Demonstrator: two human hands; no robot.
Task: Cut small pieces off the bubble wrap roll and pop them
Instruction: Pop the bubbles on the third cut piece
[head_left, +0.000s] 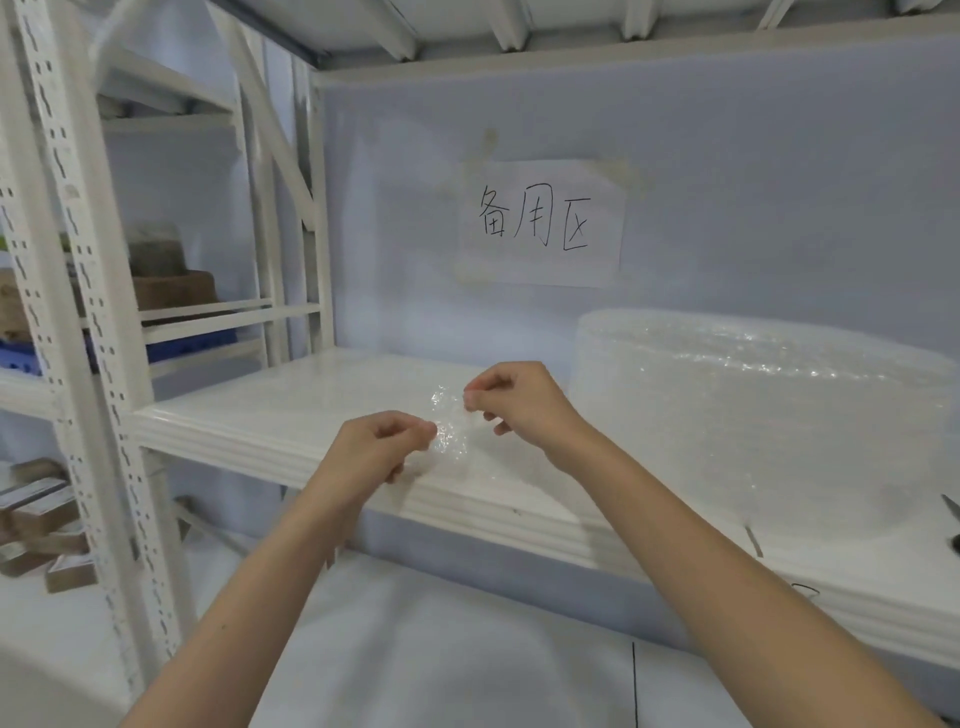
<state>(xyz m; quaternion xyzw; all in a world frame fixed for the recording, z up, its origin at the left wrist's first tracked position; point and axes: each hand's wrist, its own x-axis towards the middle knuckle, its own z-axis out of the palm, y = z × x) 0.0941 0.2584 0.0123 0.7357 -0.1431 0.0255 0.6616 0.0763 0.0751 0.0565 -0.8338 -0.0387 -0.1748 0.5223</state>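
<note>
A small clear piece of bubble wrap (451, 423) hangs in the air above the white shelf (291, 410). My left hand (376, 449) pinches its lower left edge between thumb and fingers. My right hand (514, 402) pinches its upper right edge. Both hands are held in front of the shelf's front edge. The big bubble wrap roll (753, 410) lies on the shelf to the right, close to my right forearm. Dark scissors (953, 525) lie at the far right edge of the view, mostly cut off.
A paper sign (540, 223) with handwritten characters is taped to the pale back wall. White slotted rack posts (88, 332) stand at the left, with brown boxes (171, 291) and a blue crate on neighbouring shelves. A lower shelf surface (415, 649) lies below my arms.
</note>
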